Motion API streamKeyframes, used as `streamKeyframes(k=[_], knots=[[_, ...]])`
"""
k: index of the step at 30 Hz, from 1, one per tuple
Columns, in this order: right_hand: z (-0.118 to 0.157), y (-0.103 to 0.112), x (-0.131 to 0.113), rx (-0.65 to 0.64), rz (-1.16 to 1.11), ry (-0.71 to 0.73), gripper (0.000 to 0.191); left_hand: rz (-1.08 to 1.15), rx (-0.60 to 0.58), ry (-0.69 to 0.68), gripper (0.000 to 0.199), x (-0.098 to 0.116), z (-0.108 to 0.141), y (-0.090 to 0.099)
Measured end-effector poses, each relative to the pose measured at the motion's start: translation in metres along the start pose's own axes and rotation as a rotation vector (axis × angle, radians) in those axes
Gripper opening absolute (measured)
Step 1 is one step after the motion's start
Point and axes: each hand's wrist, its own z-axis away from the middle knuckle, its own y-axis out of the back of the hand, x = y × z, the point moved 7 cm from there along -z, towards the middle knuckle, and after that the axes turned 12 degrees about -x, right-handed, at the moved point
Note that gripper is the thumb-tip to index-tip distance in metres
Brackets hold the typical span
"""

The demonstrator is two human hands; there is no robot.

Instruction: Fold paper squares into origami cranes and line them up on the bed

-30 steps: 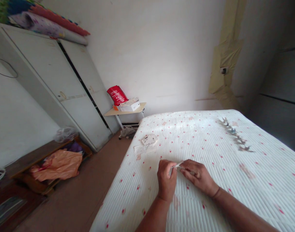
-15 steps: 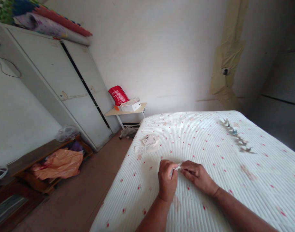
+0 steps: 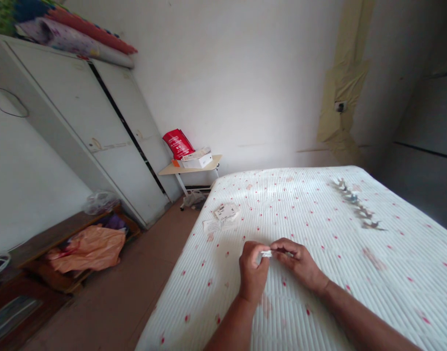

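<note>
Over the near middle of the bed [image 3: 304, 302], my left hand [image 3: 253, 265] pinches a small folded piece of paper [image 3: 266, 253] between thumb and fingers. My right hand [image 3: 296, 261] meets it from the right, its fingertips closed at the paper's right end. Most of the paper is covered by my fingers. A small stack of printed paper pieces [image 3: 227, 211] lies on the bed, ahead and left of my hands. Farther to the right, several small folded paper figures [image 3: 364, 211] stand in a slanting row.
Beyond the bed's far left corner stands a small table [image 3: 168, 169] with a red bag [image 3: 178, 144] and a white box [image 3: 197, 160]. A grey cabinet [image 3: 110, 117] leans into view at left, above a wooden bench [image 3: 44, 243] with an orange plastic bag [image 3: 90, 247].
The fingers of my right hand have shifted slightly up and left at the paper. More of the small paper now shows between my hands.
</note>
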Motion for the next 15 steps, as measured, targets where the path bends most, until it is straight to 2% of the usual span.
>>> streamKeyframes(k=[6,11,15], knots=[[-0.001,-0.003,0.0,-0.006,-0.03,-0.016,0.011,0.152,-0.01,0.211,0.023,-0.02,0.002,-0.007],[0.0,-0.004,-0.001,-0.002,0.019,-0.024,0.012,0.215,-0.004,0.29,0.003,-0.023,0.002,-0.011],[0.0,-0.005,-0.003,-0.007,0.029,-0.026,0.012,0.312,0.007,0.349,0.004,-0.03,0.003,-0.013]])
